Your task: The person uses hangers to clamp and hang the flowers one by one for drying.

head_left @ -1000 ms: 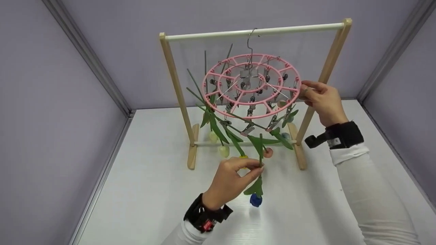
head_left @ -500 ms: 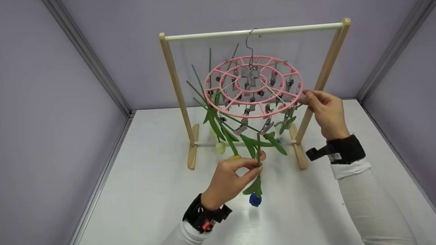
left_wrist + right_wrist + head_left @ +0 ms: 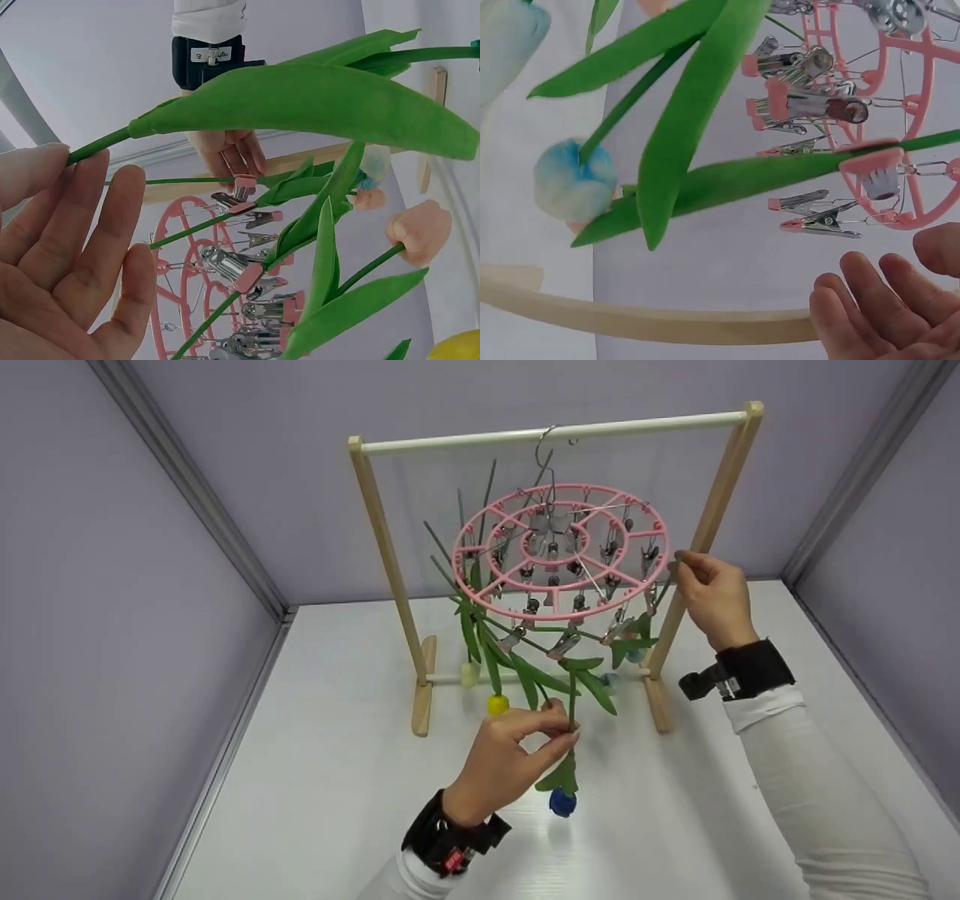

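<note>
Between thumb and fingertips, my left hand (image 3: 510,757) pinches the green stem of a blue tulip (image 3: 562,802), which hangs flower-down in front of the rack. A round pink clip hanger (image 3: 555,617) hangs from a hook, with metal clips (image 3: 566,643) all around. Several tulips hang from its clips by their stems, including a yellow tulip (image 3: 497,705), a peach tulip (image 3: 418,231) and a pale blue tulip (image 3: 574,180). At the hanger's right rim is my right hand (image 3: 716,596). In the right wrist view its thumb and fingers are apart, holding nothing.
The hanger's hook rests on the white bar (image 3: 480,439) of a stand with wooden posts (image 3: 724,495). The stand's feet (image 3: 421,712) rest on a white table (image 3: 322,780). Grey-purple panels (image 3: 150,660) enclose the sides and back.
The pink hanger has turned clockwise seen from above, its near clips and tulips shifting left, the rear stems right. My right hand moved slightly at the rim; my left hand stayed nearly still.
</note>
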